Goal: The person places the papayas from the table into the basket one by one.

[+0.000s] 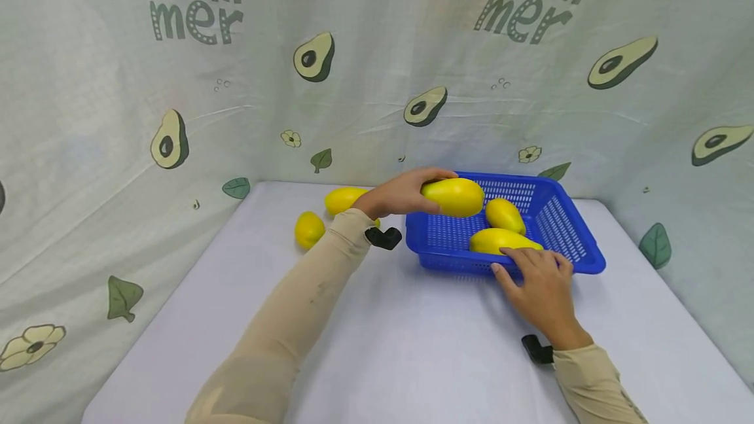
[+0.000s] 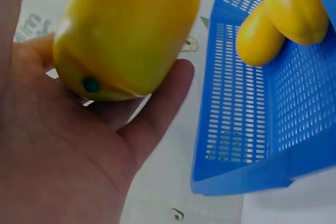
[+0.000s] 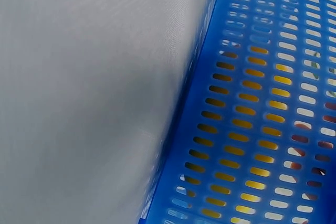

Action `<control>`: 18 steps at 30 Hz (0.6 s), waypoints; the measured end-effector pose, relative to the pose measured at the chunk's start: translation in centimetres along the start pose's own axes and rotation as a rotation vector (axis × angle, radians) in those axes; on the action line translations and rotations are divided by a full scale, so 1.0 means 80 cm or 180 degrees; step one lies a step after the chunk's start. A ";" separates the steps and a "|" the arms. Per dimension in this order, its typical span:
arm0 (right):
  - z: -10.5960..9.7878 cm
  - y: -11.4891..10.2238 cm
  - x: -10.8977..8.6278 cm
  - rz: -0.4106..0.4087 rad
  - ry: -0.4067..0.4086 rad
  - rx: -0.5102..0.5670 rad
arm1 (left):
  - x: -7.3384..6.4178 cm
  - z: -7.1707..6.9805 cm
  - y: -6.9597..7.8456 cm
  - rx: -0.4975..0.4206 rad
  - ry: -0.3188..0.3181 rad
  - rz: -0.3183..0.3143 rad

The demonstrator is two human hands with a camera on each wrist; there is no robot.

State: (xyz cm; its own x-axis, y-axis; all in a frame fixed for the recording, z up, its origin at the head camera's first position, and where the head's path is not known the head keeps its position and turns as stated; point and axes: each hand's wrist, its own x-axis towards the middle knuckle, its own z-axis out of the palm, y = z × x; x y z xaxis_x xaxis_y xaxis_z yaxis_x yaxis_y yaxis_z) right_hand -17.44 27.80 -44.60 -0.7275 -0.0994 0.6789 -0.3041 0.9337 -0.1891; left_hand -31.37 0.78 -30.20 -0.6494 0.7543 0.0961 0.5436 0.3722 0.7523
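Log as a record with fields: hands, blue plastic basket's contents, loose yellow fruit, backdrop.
Left hand: holds a smooth yellow oval fruit
Right hand: fingers over the near rim of a slotted blue plastic basket
Held fruit: raised; whether directly over the basket is unclear
Basket contents: two yellow oblong fruits
Loose fruit: at least two yellow fruits on the white table, left of the basket
Backdrop: pale cloth with an avocado-and-leaf print

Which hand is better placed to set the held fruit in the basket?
Probably the left hand: it grips the fruit close to the basket, while the right hand holds the basket's near side.
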 end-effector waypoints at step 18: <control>0.000 0.000 -0.002 0.0010 -0.0049 0.0000 | 0.037 0.007 0.027 0.0344 -0.0481 -0.0418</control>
State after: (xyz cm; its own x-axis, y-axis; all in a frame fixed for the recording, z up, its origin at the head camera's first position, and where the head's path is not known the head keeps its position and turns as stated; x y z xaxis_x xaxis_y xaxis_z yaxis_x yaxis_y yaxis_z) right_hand -17.32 27.83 -44.71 -0.7378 -0.1017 0.6673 -0.3018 0.9340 -0.1914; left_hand -31.86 4.13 -28.65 -0.6358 0.7650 -0.1030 0.5187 0.5223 0.6769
